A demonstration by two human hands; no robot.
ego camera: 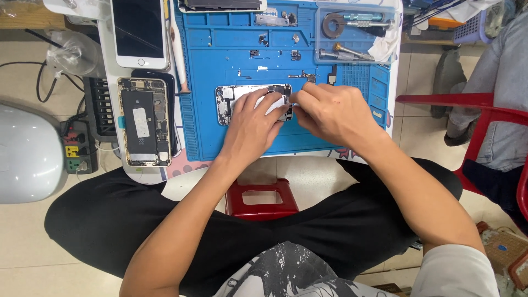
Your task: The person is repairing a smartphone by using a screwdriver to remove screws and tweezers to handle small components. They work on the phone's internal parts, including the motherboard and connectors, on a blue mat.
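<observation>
Pinching a small part, your right hand [330, 113] meets your left hand [254, 124], pressed flat on the opened phone shell [228, 102]; loose screws [258, 53] dot the blue mat [203, 137], another opened phone [144, 121] alongside.

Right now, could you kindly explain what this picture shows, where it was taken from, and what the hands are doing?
The one picture comes from a camera on a seated person's head, looking down over their lap at a low table. Both hands work on an opened phone shell lying on a blue repair mat. The left hand rests on and steadies the shell; the right hand pinches something tiny at its edge, too small to tell. Beside the mat lie another opened phone, a white phone and a clear tray of tools.
</observation>
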